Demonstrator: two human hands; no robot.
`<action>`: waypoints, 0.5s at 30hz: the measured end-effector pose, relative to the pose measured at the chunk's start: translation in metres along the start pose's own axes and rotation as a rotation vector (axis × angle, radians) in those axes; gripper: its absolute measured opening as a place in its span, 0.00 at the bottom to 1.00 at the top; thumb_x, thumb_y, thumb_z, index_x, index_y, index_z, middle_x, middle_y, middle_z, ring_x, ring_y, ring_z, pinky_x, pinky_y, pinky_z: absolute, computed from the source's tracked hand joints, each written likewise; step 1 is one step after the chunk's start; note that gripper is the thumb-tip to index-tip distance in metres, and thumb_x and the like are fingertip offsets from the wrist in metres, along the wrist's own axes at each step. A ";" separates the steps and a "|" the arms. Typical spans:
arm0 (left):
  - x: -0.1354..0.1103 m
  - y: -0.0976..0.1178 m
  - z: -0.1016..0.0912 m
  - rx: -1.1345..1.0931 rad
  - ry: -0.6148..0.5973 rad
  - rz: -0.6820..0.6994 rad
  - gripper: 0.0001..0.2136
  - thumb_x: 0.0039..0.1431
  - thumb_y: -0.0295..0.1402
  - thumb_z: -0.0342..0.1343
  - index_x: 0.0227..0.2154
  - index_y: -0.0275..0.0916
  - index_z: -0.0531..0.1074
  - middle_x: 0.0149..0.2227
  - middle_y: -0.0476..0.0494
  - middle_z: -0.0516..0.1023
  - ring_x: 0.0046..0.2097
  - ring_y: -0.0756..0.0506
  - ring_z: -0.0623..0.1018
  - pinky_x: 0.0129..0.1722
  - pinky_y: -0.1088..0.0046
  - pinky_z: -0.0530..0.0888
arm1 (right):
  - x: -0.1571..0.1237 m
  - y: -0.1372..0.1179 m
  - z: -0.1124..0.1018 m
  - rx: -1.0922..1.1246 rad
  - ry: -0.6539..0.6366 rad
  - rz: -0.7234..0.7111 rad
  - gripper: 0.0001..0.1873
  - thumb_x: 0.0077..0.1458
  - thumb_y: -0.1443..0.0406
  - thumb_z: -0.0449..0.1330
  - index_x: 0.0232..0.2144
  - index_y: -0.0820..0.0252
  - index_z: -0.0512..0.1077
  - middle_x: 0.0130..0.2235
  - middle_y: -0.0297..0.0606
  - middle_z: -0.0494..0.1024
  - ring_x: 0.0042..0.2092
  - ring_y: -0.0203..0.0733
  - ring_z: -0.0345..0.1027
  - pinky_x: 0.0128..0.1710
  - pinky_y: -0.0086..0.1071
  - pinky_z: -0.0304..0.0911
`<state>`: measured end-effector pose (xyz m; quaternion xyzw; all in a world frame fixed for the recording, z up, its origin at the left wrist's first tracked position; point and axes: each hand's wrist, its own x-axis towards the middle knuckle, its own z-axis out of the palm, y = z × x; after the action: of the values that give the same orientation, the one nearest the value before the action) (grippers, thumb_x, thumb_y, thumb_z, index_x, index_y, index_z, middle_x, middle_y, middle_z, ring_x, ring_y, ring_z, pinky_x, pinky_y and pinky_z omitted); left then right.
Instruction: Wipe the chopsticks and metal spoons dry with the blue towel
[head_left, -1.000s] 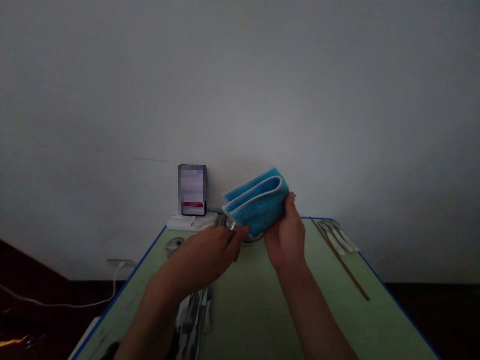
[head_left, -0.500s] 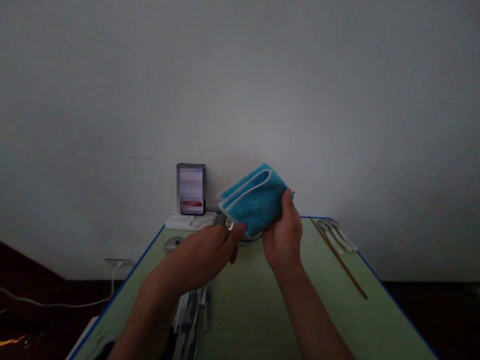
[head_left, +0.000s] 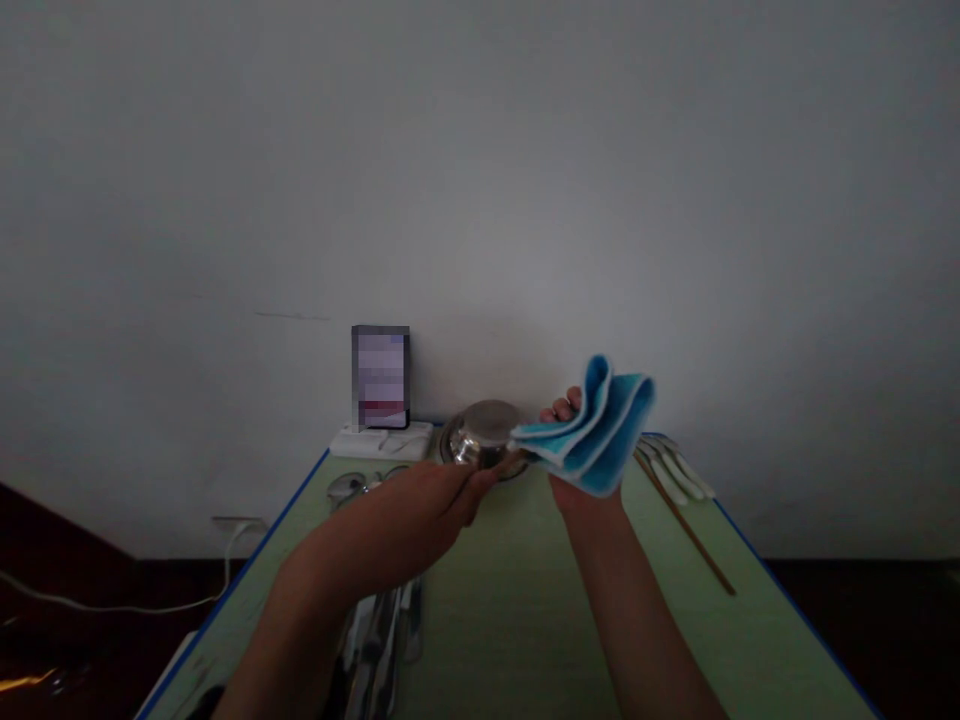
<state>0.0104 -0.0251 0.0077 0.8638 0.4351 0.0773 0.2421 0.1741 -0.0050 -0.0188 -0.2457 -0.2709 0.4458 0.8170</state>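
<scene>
My right hand (head_left: 581,480) grips a folded blue cloth (head_left: 615,430) with pale edging, its loose folds fanned open above the palm. My left hand (head_left: 442,505) is closed, with thumb and fingers pinched on a thin brown chopstick (head_left: 512,463). Only a short piece of the chopstick shows, running from my left fingertips to the cloth; its far end is hidden there. Behind my hands, near the wall, an upturned shiny metal bowl (head_left: 489,422) sits on the green table (head_left: 495,620).
Several white-handled utensils (head_left: 675,470) and a long brown chopstick (head_left: 694,540) lie along the right side. Metal spoons (head_left: 346,487) lie at the left, with more cutlery (head_left: 371,640) nearer me. A phone (head_left: 382,378) stands on a white base (head_left: 382,441) against the wall.
My right hand has moved right with the cloth and turned it, so its folds now face me. The chopstick and the metal bowl have come into view. My left hand stays nearly in place.
</scene>
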 end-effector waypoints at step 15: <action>0.001 0.020 0.006 0.185 0.143 0.160 0.14 0.63 0.38 0.36 0.37 0.40 0.66 0.30 0.46 0.73 0.31 0.46 0.73 0.29 0.71 0.64 | 0.043 0.003 -0.056 0.371 -0.109 0.024 0.19 0.45 0.55 0.57 0.16 0.59 0.54 0.16 0.22 0.60 0.16 0.25 0.52 0.15 0.20 0.53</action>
<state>0.0272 -0.0367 0.0120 0.9067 0.3860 0.1172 0.1227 0.2293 0.0242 -0.0522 -0.0697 -0.2250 0.5106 0.8269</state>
